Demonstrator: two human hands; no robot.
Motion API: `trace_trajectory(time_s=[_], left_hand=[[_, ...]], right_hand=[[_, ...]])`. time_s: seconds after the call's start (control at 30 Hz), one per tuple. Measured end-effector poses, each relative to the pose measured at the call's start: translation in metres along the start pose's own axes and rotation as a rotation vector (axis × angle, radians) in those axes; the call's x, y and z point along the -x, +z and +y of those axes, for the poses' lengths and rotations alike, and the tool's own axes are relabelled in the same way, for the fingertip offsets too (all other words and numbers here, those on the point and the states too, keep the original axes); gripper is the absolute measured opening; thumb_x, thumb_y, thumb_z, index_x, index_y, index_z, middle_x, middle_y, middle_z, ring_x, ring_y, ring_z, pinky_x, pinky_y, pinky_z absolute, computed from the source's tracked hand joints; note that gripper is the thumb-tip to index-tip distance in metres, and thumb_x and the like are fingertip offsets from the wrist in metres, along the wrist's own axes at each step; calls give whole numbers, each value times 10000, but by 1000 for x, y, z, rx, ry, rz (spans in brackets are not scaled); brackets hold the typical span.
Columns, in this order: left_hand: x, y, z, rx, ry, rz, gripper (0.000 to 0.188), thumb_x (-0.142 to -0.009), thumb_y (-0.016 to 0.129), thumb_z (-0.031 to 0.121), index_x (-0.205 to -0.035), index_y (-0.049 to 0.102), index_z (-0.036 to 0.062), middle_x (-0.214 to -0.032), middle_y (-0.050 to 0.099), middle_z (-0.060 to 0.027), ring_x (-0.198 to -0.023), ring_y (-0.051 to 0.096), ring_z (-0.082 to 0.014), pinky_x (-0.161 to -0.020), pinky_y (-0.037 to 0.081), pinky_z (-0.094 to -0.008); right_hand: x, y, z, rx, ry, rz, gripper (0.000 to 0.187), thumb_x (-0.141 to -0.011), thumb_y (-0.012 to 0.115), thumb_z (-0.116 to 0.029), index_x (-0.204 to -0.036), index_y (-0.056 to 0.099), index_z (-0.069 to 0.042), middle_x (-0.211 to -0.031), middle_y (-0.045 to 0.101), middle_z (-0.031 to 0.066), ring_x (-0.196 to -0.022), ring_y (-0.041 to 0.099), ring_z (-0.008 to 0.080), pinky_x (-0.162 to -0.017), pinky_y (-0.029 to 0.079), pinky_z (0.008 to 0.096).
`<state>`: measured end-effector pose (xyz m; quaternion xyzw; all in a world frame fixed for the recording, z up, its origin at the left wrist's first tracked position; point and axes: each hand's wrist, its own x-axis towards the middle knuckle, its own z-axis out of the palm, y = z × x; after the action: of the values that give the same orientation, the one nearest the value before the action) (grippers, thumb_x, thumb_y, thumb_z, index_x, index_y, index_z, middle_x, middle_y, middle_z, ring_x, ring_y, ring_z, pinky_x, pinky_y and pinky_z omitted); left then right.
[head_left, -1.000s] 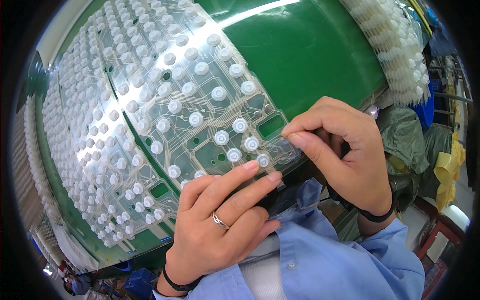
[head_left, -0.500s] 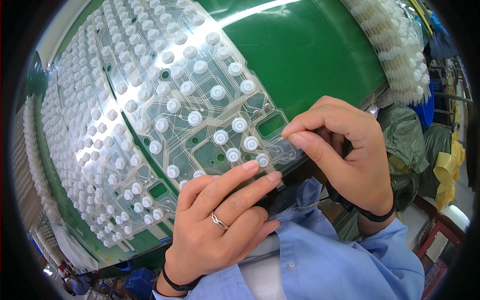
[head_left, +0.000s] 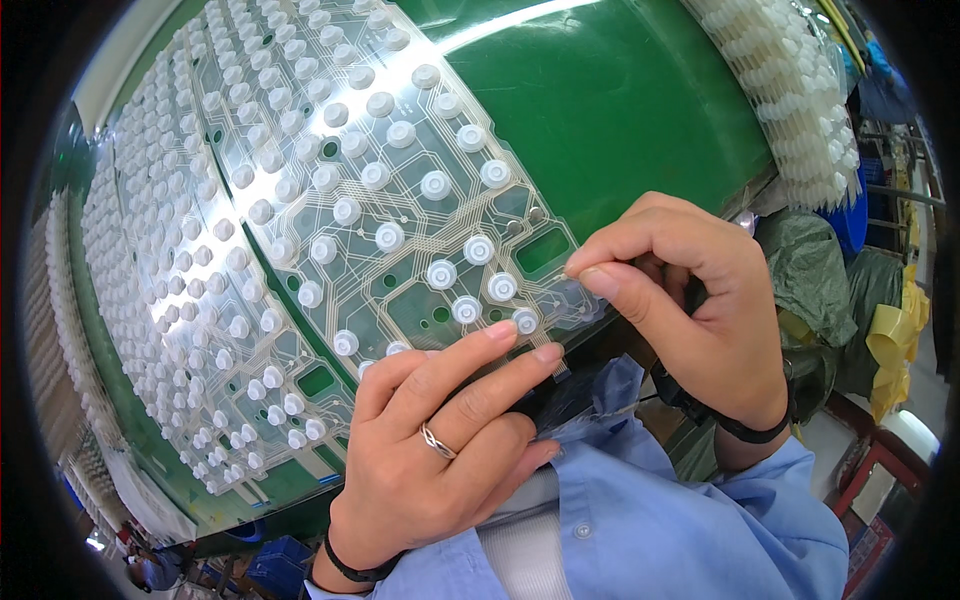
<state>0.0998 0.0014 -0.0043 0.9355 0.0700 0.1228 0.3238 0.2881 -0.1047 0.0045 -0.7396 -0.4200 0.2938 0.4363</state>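
Observation:
A clear keyboard membrane (head_left: pixel 462 222) with printed traces and whitish rubber domes (head_left: pixel 435 185) lies on the green tabletop. My left hand (head_left: pixel 435 435), wearing a ring, has its index and middle fingers stretched out onto the membrane's near edge, beside the closest dome. The other fingers are loosely bent. At the membrane's near right corner, my right hand (head_left: pixel 690 300) pinches thumb and index finger together, just over the sheet by a cut-out. What sits between those fingertips, if anything, is too small to make out. Another membrane (head_left: pixel 290 350) with domes lies to the left.
Stacks of domed sheets stand at the far right (head_left: pixel 790 100) and along the left edge (head_left: pixel 75 330). Green plastic bags (head_left: pixel 810 270) and a yellow strip (head_left: pixel 897 345) hang beyond the table on the right. A blue bin (head_left: pixel 280 567) is below the table at lower left.

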Motion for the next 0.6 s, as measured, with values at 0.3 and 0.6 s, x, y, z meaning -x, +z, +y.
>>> trace_trajectory(time_s=[0.3,0.6], left_hand=[[0,-1,1,5,-4,-6,232,-709,762,264,-682,581,121,-1130,690,-57,-1131,587,-286,-830,401,-380],[0,5,3,-114,2,-10,245,-706,738,283,-702,556,119,-1228,647,-63,-1109,571,-261,-817,390,-367]], right_hand=[[0,2,1,33,-17,11,94,-819,673,-11,-899,718,-28,-772,610,11,-541,385,23,-483,257,190],[0,1,3,51,-62,-10,141,-800,674,17,-926,715,-31,-779,608,16,-540,407,30,-485,279,194]])
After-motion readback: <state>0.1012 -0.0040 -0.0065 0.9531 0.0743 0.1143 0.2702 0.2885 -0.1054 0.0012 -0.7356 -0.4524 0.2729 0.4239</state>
